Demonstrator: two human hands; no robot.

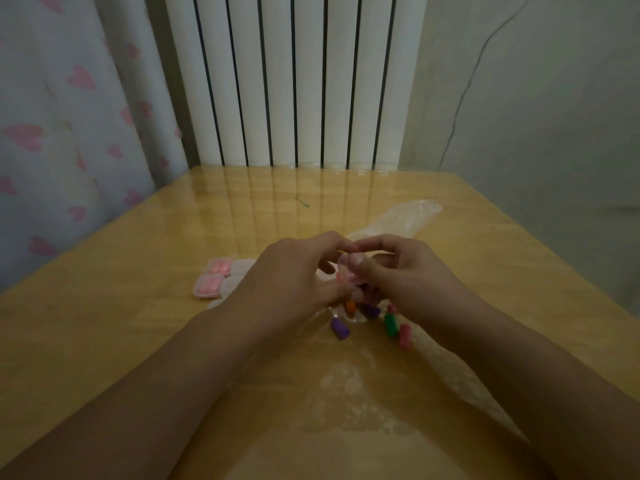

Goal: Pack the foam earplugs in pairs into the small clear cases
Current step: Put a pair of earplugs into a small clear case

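My left hand [298,271] and my right hand [405,271] meet over the middle of the table, both gripping one small clear case [346,270] with pink showing inside it. Loose foam earplugs lie just below the hands: a purple one [340,328], a green one [390,325], a pink one [405,336], an orange one [350,307] and another purple one [372,310]. Two clear cases holding pink earplugs [213,276] sit to the left of my left hand. Whether the held case's lid is closed is hidden by my fingers.
More small clear cases [239,268] lie beside the pink-filled ones, partly behind my left wrist. A clear plastic bag [405,218] stretches away at the back right. The glossy wooden table [138,323] ends at a white radiator [294,81] and a curtain on the left.
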